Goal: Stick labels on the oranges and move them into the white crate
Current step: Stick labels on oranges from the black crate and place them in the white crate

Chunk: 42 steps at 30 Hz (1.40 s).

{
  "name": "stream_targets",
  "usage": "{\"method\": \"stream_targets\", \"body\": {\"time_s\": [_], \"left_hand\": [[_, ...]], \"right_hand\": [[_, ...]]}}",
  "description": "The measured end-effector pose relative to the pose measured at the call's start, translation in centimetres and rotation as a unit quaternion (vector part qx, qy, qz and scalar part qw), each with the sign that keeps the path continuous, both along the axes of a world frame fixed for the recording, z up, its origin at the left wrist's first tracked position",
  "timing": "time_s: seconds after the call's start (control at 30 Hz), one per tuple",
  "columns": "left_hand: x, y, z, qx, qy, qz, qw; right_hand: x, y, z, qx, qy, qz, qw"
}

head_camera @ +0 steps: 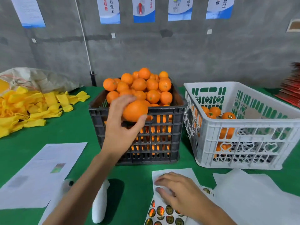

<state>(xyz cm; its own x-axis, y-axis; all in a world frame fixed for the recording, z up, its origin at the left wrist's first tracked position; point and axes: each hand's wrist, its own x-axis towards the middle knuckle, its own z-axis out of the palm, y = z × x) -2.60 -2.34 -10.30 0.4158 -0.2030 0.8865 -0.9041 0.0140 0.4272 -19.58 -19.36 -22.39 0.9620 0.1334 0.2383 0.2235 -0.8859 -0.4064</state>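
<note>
My left hand (121,125) grips an orange (134,111) at the near rim of the black crate (162,153), which is heaped with several oranges (146,86). My right hand (180,192) rests with straight fingers on the label sheet (164,211), whose round gold-and-black stickers show below the fingers. The white crate (243,143) stands to the right of the black one and holds several labelled oranges (228,116).
A pile of yellow foam nets (32,108) and a sack (37,78) lie at the left. White paper sheets (42,174) lie at the near left, white foam sheets (256,197) at the near right, a white roll (100,207) by my left forearm. Red cartons (292,88) are stacked far right.
</note>
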Motion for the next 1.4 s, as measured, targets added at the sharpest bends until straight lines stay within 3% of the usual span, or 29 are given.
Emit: {"method": "stream_targets", "body": {"time_s": [0.1, 0.23, 0.37, 0.6, 1.17, 1.4], "left_hand": [[-3.1, 1.1, -5.7, 0.099, -0.003, -0.052, 0.994], [-7.0, 0.8, -12.9, 0.18, 0.225, -0.153, 0.945], [-8.4, 0.0, -16.4, 0.164, 0.396, -0.173, 0.887], [-7.9, 0.2, -17.4, 0.132, 0.455, -0.157, 0.867], [-8.5, 0.4, -17.0, 0.147, 0.428, -0.151, 0.879], [-8.1, 0.5, -17.1, 0.168, 0.439, -0.153, 0.87]], "right_hand": [[-0.8, -0.1, -1.2, 0.024, 0.011, 0.001, 1.0], [-1.7, -0.4, -2.2, 0.035, 0.027, 0.013, 0.999], [-2.6, -0.2, -2.9, 0.005, 0.044, 0.044, 0.998], [-2.6, 0.4, -3.6, -0.025, 0.029, 0.046, 0.998], [-2.7, 1.2, -3.1, -0.011, -0.005, 0.042, 0.999], [-3.1, 1.3, -3.2, -0.188, -0.163, 0.091, 0.964]]}}
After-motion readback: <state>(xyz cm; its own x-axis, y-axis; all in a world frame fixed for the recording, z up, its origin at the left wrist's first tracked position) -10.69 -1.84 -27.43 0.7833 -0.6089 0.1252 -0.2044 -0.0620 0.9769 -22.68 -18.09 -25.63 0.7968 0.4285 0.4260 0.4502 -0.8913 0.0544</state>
